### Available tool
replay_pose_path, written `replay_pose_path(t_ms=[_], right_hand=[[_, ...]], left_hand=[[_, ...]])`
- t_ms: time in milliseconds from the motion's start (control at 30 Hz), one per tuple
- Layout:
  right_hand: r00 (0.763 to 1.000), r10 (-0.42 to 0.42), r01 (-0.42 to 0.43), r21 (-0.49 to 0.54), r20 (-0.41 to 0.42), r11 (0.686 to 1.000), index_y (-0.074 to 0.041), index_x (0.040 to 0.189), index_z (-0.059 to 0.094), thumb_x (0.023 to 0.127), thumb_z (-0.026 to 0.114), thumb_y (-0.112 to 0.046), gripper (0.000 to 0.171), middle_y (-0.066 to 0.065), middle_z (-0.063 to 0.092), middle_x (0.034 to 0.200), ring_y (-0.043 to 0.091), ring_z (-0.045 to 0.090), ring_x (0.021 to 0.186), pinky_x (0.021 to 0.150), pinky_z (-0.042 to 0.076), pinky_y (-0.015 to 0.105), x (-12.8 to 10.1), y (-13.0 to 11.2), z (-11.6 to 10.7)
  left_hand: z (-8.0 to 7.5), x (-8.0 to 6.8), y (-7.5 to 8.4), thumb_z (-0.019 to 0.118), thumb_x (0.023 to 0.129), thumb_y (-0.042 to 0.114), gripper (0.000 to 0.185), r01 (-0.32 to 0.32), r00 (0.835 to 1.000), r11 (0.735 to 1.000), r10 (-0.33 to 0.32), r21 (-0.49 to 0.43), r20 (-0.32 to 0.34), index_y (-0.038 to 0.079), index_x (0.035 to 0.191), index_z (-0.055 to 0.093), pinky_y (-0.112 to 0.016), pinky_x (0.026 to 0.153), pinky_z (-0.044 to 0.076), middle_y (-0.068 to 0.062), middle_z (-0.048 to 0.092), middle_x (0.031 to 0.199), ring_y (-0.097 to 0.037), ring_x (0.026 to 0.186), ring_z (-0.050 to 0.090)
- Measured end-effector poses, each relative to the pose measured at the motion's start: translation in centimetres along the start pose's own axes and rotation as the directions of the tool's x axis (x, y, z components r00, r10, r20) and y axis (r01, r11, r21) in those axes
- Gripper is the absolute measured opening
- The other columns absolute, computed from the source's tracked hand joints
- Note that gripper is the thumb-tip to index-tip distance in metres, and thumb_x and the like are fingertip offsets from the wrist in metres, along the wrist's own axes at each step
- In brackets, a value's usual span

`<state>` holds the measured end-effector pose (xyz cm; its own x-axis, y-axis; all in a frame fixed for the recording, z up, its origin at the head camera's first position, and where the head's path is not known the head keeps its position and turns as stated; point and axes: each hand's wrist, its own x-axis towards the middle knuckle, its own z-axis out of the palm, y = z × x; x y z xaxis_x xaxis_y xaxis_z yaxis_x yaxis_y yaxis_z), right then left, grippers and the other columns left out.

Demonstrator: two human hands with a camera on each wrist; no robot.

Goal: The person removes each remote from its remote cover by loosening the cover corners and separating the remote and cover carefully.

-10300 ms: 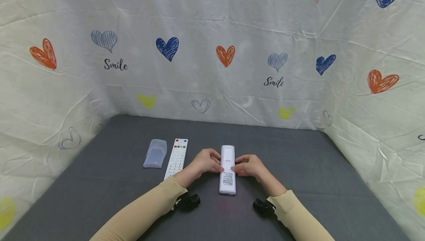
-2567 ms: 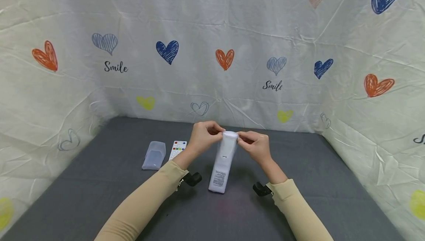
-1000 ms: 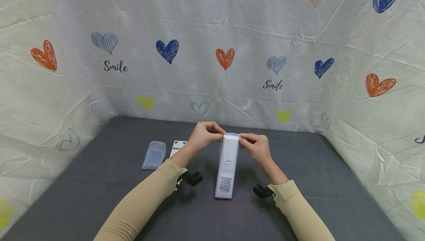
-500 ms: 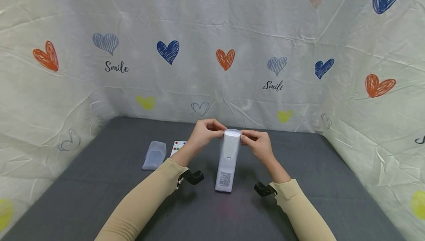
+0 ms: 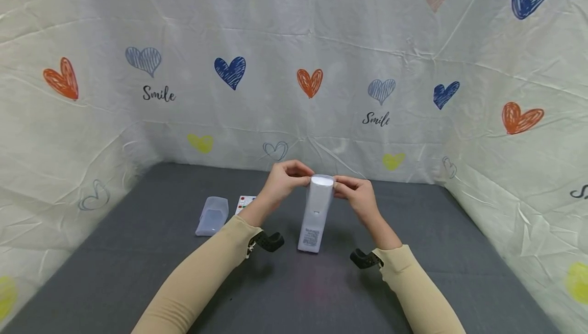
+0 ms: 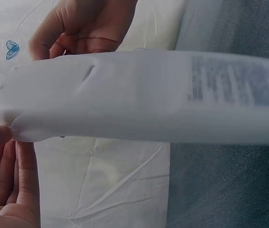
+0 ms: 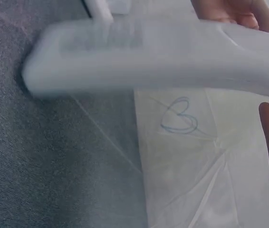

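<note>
A white remote control [image 5: 317, 204] stands tilted upright in the middle, its back with a printed label facing me. A thin translucent sleeve appears to wrap it; a clear rim shows at its top end. My left hand [image 5: 284, 183] pinches the left side of the top end between thumb and fingers. On the opposite side my right hand [image 5: 359, 198] pinches the same end. In the left wrist view the remote control [image 6: 120, 99] spans the frame with its label blurred under the film. The right wrist view shows its lower end [image 7: 91, 61] blurred.
A translucent plastic cover [image 5: 213, 215] lies on the dark grey cloth-covered table [image 5: 294, 293] at left. Beside it a second white remote control [image 5: 244, 202] with coloured buttons is mostly hidden behind the left arm. A heart-printed curtain [image 5: 294, 109] encloses the back and sides.
From flat on the table ten seconds ago, the remote has been tilted up by its far end. Over the last second both hands and the remote have risen slightly, with the grip kept.
</note>
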<state>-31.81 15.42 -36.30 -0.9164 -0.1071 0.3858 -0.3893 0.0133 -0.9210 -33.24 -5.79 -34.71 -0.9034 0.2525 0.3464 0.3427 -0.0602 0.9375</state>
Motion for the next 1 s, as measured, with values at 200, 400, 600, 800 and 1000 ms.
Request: replay_pose_path(t_ms=[200,400,600,800,1000], right_hand=[[1.000,0.008,-0.008,-0.020,0.001,1.000,0.013,0.108,0.065,0.085,0.068,-0.005,0.029,-0.003,0.071,0.087,0.009,0.069,0.071,0.070,0.059,0.029,-0.2,-0.2,0.1],[0.999,0.043,-0.042,-0.031,0.030,0.999,0.010,0.111,0.065,0.085,0.071,-0.010,0.033,-0.003,0.071,0.091,0.009,0.068,0.076,0.073,0.059,0.029,-0.6,-0.3,0.0],[0.993,0.104,-0.103,-0.015,0.060,0.995,0.008,0.114,0.064,0.085,0.070,-0.010,0.034,-0.004,0.071,0.093,0.010,0.068,0.085,0.077,0.058,0.030,-1.3,-0.7,-0.2],[0.979,0.197,-0.198,-0.001,0.058,0.980,0.005,0.119,0.062,0.086,0.069,-0.009,0.036,-0.001,0.070,0.098,0.009,0.068,0.088,0.079,0.057,0.029,-2.0,-1.2,-0.2],[0.951,0.310,-0.311,0.046,0.015,0.949,0.006,0.121,0.060,0.087,0.068,-0.006,0.037,0.004,0.070,0.101,0.009,0.067,0.088,0.080,0.057,0.027,-2.6,-1.3,0.1]], left_hand=[[0.0,-0.2,0.0,0.072,0.081,0.001,0.017,-0.015,1.000,1.000,0.015,0.008,-0.012,-0.001,0.098,0.067,-0.028,0.077,0.054,0.002,0.070,0.090,-0.014,0.085,0.065],[0.1,-0.9,-0.1,0.071,0.082,0.000,0.018,0.002,0.999,1.000,-0.001,0.027,-0.033,-0.002,0.099,0.066,-0.029,0.077,0.054,-0.002,0.070,0.092,-0.015,0.083,0.064],[0.3,-1.4,0.3,0.071,0.083,0.004,0.017,0.102,0.994,0.995,-0.101,0.018,-0.029,0.000,0.099,0.067,-0.032,0.078,0.056,-0.003,0.068,0.091,-0.016,0.084,0.064],[0.5,-1.7,0.6,0.069,0.084,0.003,0.016,0.193,0.981,0.978,-0.191,0.077,-0.037,0.000,0.100,0.067,-0.037,0.081,0.057,-0.010,0.067,0.099,-0.017,0.087,0.064],[0.8,-1.9,0.2,0.068,0.085,0.002,0.017,0.254,0.967,0.963,-0.251,0.094,-0.041,-0.001,0.102,0.068,-0.037,0.080,0.057,-0.013,0.067,0.102,-0.018,0.089,0.064]])
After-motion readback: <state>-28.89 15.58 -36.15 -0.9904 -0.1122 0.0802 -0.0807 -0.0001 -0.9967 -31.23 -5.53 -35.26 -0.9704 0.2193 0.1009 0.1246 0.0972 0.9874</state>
